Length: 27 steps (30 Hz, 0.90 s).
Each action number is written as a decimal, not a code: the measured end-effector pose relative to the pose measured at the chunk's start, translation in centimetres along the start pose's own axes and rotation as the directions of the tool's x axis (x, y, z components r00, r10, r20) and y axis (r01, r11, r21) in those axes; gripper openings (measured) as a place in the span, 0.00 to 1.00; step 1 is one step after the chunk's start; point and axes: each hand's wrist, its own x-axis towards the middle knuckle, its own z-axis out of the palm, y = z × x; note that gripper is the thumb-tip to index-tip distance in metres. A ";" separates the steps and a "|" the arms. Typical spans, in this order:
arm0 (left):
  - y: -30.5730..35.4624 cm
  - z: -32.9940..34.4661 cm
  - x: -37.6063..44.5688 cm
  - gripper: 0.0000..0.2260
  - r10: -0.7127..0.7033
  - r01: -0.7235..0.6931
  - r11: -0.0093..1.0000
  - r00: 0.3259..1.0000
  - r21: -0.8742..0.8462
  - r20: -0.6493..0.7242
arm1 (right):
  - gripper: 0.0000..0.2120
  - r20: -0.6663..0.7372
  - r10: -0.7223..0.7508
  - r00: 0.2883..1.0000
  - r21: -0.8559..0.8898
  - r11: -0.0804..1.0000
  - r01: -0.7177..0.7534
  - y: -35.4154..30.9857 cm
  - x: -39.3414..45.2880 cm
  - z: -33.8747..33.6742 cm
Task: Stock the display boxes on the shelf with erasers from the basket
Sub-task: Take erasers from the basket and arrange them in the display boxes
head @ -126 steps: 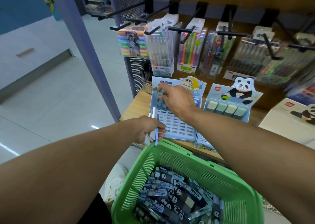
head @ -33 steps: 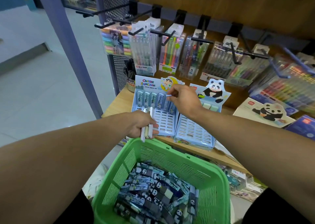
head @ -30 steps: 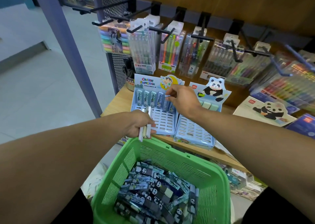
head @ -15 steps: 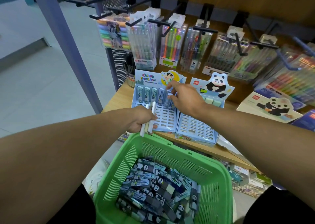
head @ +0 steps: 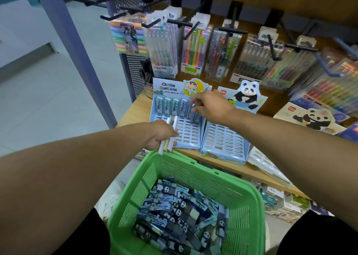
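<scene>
The green basket (head: 186, 206) sits below the shelf (head: 135, 111), heaped with erasers (head: 174, 214). In the display box (head: 178, 117), the right hand (head: 209, 107) pinches one eraser into the top row; the left hand (head: 160, 136) grips spares nearby, ready to feed.

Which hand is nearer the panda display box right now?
Right. The right hand is at the Crayon Shin-chan box's top row, just left of the panda display box. The left hand, holding erasers, is farther left.
</scene>
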 end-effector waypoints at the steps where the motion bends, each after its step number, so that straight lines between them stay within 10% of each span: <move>1: 0.0 0.0 0.0 0.08 -0.003 0.003 1.000 1.000 0.004 0.004 | 0.10 -0.012 -0.006 1.000 -0.011 1.000 0.006 0.0 0.0 0.0; 27: -0.2 -0.3 0.8 0.04 -0.026 0.025 0.998 0.999 0.057 0.020 | 0.05 -0.245 0.051 0.968 -0.075 0.995 -0.072 -0.5 0.5 0.6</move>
